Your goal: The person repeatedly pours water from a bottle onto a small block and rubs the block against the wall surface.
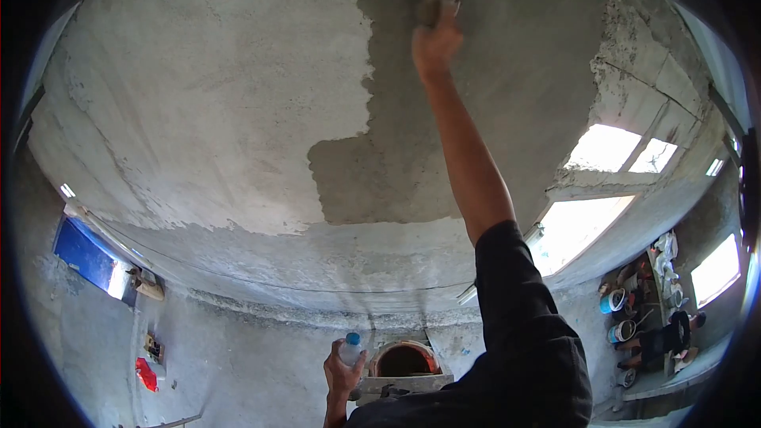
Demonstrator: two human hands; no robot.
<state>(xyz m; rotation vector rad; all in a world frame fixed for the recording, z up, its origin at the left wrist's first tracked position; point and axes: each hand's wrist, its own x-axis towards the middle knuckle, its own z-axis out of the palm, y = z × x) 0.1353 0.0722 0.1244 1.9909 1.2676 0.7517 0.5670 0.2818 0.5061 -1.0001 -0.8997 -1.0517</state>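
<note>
My right hand (438, 41) reaches high up on a grey wall. Its fingers close around a blurred grey-brown pad (428, 5), pressed against damp, darker plaster (515, 55); motion hides the pad's exact kind. Paler, dry plaster (230, 87) lies to the left of the dark patch, with a ragged border between them. Low in the view, my left hand (341, 374) is wrapped around a clear plastic bottle (349, 350) with a blue cap, held upright near my body.
Below stands a round-topped container (400, 344) with a dark inside. Bright openings (583, 230) break the wall at right. Farther right, another person (674, 337) is near several buckets (622, 331). A blue panel (83, 250) and a red item (147, 375) are at left.
</note>
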